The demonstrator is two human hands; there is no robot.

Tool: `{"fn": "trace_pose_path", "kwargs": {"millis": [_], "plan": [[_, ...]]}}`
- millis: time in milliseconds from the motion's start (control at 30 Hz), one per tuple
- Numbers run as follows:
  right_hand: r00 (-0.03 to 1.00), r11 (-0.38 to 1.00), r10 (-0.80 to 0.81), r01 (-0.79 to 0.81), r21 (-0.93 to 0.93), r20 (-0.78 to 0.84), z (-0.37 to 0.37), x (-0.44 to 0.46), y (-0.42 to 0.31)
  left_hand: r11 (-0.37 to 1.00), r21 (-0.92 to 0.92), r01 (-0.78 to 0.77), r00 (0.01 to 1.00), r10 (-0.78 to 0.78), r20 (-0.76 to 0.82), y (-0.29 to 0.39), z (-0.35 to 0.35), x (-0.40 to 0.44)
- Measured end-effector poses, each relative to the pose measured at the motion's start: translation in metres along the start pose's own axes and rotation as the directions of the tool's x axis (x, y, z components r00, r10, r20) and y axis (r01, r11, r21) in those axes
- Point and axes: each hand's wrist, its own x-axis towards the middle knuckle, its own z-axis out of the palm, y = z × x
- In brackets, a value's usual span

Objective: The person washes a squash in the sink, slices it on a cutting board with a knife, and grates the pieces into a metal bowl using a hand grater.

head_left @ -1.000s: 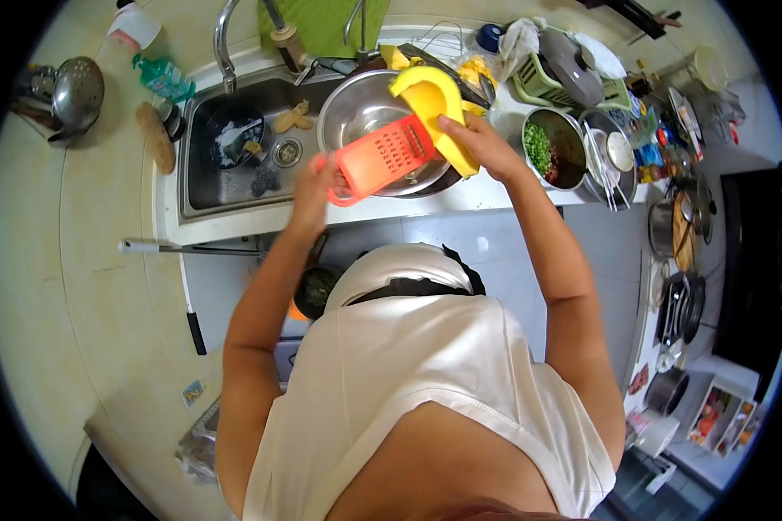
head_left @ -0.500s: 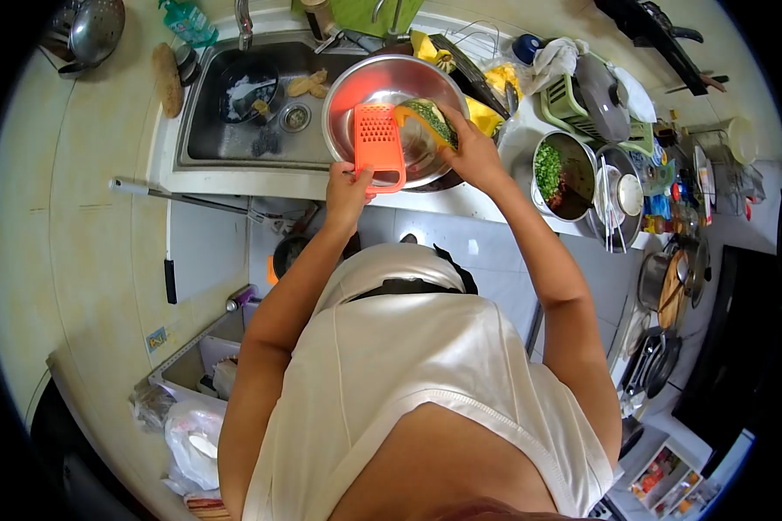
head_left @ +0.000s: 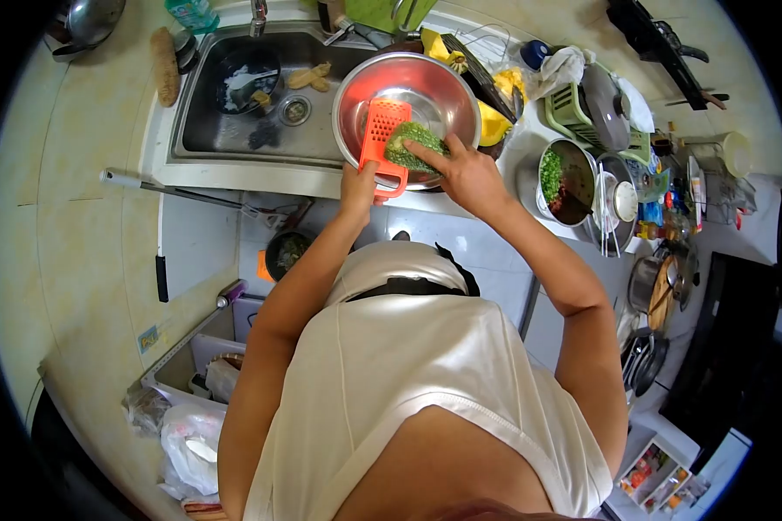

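Observation:
A steel bowl stands at the counter's front edge, partly over the sink. My left hand is closed round the lower end of an orange-red grater, which leans into the bowl. In my right hand is a wedge of pumpkin with mottled green rind facing up. The wedge lies against the grater's lower right part, its cut side hidden. My right fingers reach over the rind.
Left of the bowl, the sink holds a dark pan and yellowish peel pieces. More pumpkin pieces lie behind the bowl. On the right stand a pot of chopped greens and a green rack.
My right hand has brought the pumpkin wedge left and down onto the grater, turning its rind upward. The grater tilts slightly more. The whole view has shifted a little.

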Motion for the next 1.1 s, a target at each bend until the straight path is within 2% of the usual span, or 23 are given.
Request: {"fn": "trace_pose_path", "kwargs": {"millis": [33,133,267,300,367,467,567,667,767,867,967,1067,1100], "plan": [[0.999,1.0,0.019,-0.019,-0.01,0.026,-0.002,0.004,-0.002,1.0,0.027,0.009,1.0,-0.008,-0.019,-0.006,-0.001,0.005],[0.997,0.997,0.032,-0.037,-0.071,-0.068,0.024,0.029,0.004,0.996,0.082,0.029,0.999,-0.025,-0.044,-0.01,-0.003,0.015],[0.983,0.983,0.178,-0.176,-0.057,0.043,0.06,0.065,0.019,0.984,0.149,0.093,0.991,-0.076,-0.114,-0.003,-0.001,0.011],[0.982,0.982,0.19,-0.19,0.013,0.014,0.057,0.067,0.023,0.987,0.135,0.09,0.993,-0.079,-0.084,-0.004,-0.002,0.012],[0.984,0.986,0.166,-0.166,0.01,0.058,0.033,0.052,0.017,0.991,0.103,0.081,0.997,-0.079,-0.025,-0.006,-0.005,0.018],[0.988,0.992,0.128,-0.129,0.007,0.089,0.004,0.017,-0.014,0.995,0.092,0.041,0.997,-0.035,-0.062,-0.012,-0.003,0.023],[0.976,0.985,0.171,-0.167,-0.041,0.132,0.001,0.014,-0.032,0.977,0.195,0.083,0.994,-0.066,-0.092,0.002,0.002,0.011],[0.971,0.97,0.239,-0.239,-0.047,-0.003,0.055,0.046,0.006,0.968,0.238,0.073,0.992,-0.046,-0.118,-0.006,0.003,0.017],[0.969,0.969,0.247,-0.247,-0.01,-0.017,0.076,0.062,0.031,0.967,0.237,0.098,0.991,-0.073,-0.114,0.004,0.005,0.009],[0.973,0.974,0.213,-0.219,0.051,0.091,0.019,0.026,-0.006,0.953,0.3,0.034,0.984,0.021,-0.177,-0.021,0.006,0.028],[0.949,0.97,0.233,-0.244,0.025,0.213,-0.006,0.004,-0.043,0.932,0.362,-0.025,0.981,0.093,-0.171,-0.001,0.008,0.009],[0.952,0.951,0.303,-0.305,0.053,0.035,0.051,0.041,-0.005,0.952,0.305,0.007,0.983,0.049,-0.177,-0.016,0.01,0.019],[0.954,0.95,0.3,-0.301,0.084,0.031,0.065,0.051,0.008,0.952,0.306,0.029,0.985,0.025,-0.172,-0.015,0.01,0.017]]}}
